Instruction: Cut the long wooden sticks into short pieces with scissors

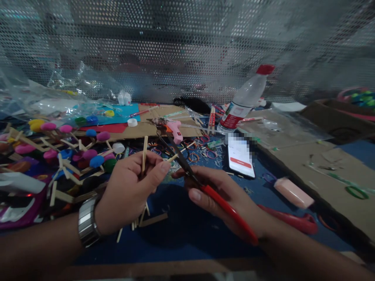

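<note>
My left hand [133, 183], a metal watch [89, 221] on its wrist, is closed on short thin wooden sticks. One wooden stick [144, 155] stands upright out of the fist, and the tip of a second stick [172, 158] pokes out past the thumb. In my right hand [218, 191] are scissors with red handles [225, 208]. Their dark blades [182, 160] point up and to the left, parted, with one beside the tip of the second stick. Whether the blade touches the stick, I cannot tell. Below my left hand, several cut sticks [154, 220] lie on the blue tabletop [187, 242].
Stick frames with colourful caps [96, 160] crowd the left side. Behind my hands lie a pink glue gun [175, 130] and scattered rubber bands [195, 157]. To the right are a phone [240, 158], a tilted bottle [243, 101], a pink block [294, 192] and a red-handled tool [293, 219].
</note>
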### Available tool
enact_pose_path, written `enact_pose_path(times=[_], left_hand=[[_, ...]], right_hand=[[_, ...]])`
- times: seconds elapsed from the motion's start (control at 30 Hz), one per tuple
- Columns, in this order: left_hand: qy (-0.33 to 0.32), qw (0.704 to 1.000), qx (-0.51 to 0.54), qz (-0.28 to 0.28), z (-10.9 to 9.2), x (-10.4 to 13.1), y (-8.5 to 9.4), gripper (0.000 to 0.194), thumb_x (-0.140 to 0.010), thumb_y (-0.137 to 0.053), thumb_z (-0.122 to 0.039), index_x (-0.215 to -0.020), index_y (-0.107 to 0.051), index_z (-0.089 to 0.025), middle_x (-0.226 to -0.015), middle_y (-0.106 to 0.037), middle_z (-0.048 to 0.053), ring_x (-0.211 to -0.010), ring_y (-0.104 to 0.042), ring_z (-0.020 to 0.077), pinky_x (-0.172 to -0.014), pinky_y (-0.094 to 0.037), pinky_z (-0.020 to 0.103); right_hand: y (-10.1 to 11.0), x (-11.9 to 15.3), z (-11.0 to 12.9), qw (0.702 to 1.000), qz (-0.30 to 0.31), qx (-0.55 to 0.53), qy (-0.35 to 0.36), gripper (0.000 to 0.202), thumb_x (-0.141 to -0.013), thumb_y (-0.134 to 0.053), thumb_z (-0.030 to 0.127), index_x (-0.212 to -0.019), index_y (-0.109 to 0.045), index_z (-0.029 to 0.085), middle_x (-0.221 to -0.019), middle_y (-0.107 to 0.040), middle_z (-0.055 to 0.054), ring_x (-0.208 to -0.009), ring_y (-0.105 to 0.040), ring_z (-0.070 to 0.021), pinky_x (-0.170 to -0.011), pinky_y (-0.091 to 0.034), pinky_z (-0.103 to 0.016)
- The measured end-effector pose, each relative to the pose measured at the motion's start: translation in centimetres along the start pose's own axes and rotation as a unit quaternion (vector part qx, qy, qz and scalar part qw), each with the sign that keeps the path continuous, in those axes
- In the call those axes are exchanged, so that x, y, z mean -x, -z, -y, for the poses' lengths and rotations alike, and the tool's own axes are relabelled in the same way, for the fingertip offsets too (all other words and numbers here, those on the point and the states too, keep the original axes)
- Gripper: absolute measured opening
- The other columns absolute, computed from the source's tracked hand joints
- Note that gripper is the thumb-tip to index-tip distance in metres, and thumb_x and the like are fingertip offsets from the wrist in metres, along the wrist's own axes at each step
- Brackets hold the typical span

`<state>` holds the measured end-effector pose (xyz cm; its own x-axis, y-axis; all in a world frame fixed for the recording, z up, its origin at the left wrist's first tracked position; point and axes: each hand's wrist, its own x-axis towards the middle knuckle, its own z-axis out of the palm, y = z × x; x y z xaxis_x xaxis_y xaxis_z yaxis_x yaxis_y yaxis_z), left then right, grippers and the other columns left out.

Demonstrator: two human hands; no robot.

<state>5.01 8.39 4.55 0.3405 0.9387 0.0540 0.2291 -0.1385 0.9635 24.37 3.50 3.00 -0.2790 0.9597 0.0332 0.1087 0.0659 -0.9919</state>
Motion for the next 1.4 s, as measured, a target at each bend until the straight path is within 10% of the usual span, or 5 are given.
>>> enact_pose_path(times=[0.8, 1.03, 1.4], left_hand=[[0.010, 1.000, 0.008, 0.019, 0.1, 0.4, 0.1, 0.030, -0.088, -0.062, -0.043, -0.076, -0.056, -0.017, -0.049, -0.046, -0.008, -0.044, -0.037, 0.0053, -0.042, -0.031, 0.015], [0.105, 0.982, 0.088, 0.134, 1.4, 0.8, -0.8, 0.037, -0.091, -0.056, -0.054, -0.081, -0.056, -0.018, -0.052, -0.039, -0.009, -0.045, -0.035, 0.0055, -0.041, -0.027, 0.014], [0.112, 0.947, 0.145, 0.263, 1.8, 1.4, -1.7, 0.041, -0.094, -0.050, -0.056, -0.079, -0.052, -0.017, -0.060, -0.037, -0.008, -0.050, -0.028, 0.0057, -0.044, -0.025, 0.016]], right_hand=[[-0.3, -0.3, -0.3, 0.999, -0.035, -0.006, -0.036, 0.044, -0.080, -0.072, 0.057, -0.098, -0.070, 0.018, -0.056, -0.046, 0.007, -0.043, -0.039, -0.0072, -0.039, -0.033, -0.021], [-0.4, -0.5, -0.8, 0.988, -0.096, -0.121, -0.008, 0.043, -0.074, -0.080, 0.052, -0.098, -0.061, 0.022, -0.061, -0.057, 0.007, -0.042, -0.047, -0.0068, -0.039, -0.038, -0.019], [-0.8, -0.1, -0.6, 0.986, -0.020, -0.167, 0.005, 0.029, -0.079, -0.079, 0.039, -0.090, -0.060, 0.021, -0.069, -0.054, 0.005, -0.053, -0.052, -0.0070, -0.040, -0.042, -0.014]])
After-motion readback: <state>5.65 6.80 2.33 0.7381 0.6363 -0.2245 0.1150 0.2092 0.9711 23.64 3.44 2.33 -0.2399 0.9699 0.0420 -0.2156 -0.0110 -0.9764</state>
